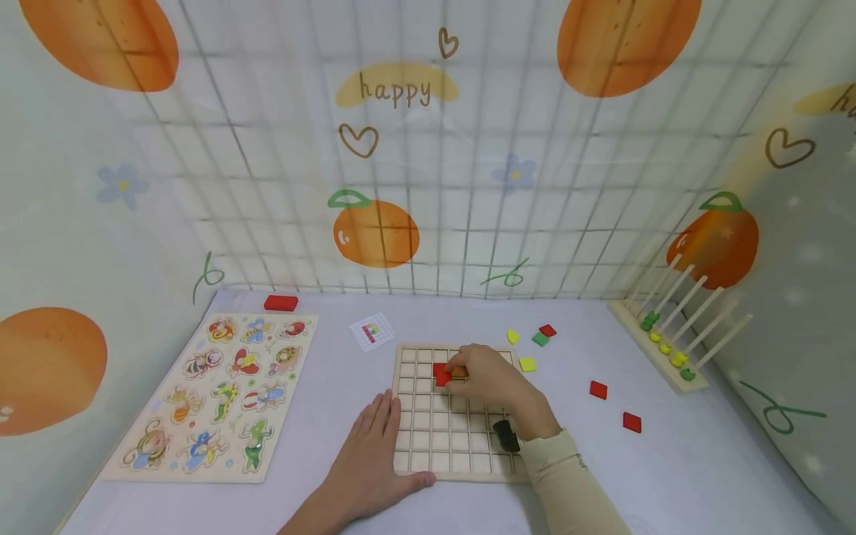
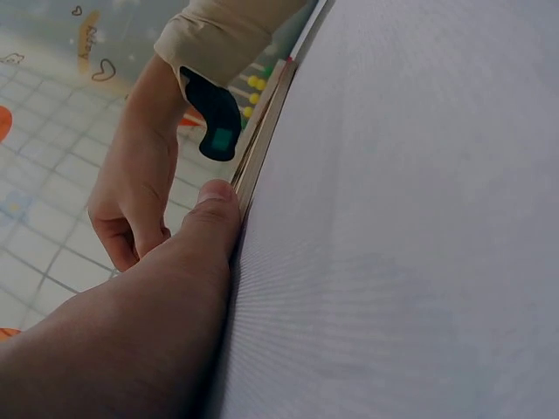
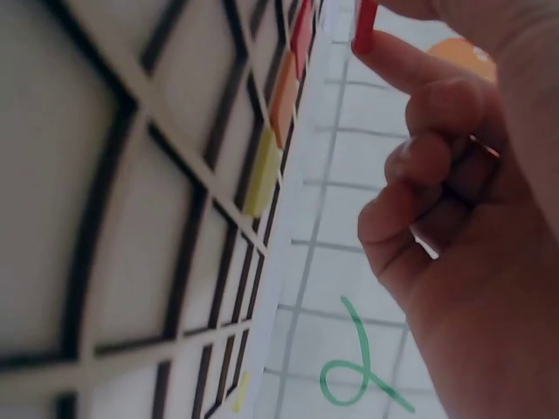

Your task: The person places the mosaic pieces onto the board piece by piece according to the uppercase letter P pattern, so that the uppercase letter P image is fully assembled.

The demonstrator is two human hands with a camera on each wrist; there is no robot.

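Observation:
My left hand (image 1: 371, 459) lies with its fingers extended along the left side of a wooden grid board (image 1: 421, 438), the thumb at its front edge. Over the board's upper part, my right hand (image 1: 491, 377) pinches a small red tile (image 3: 365, 28) between thumb and index finger. In the right wrist view, a red tile (image 3: 301, 39), an orange tile (image 3: 284, 98) and a yellow tile (image 3: 262, 173) sit in a row in the board's cells. The right hand partly hides this row in the head view.
Loose red tiles (image 1: 598, 390), a yellow square (image 1: 527, 364) and a green tile (image 1: 540, 339) lie right of the board. Behind it is a pattern card (image 1: 372, 331). An insect puzzle (image 1: 221, 394) and a red block (image 1: 281, 303) are left; a peg stand (image 1: 669, 349) is right.

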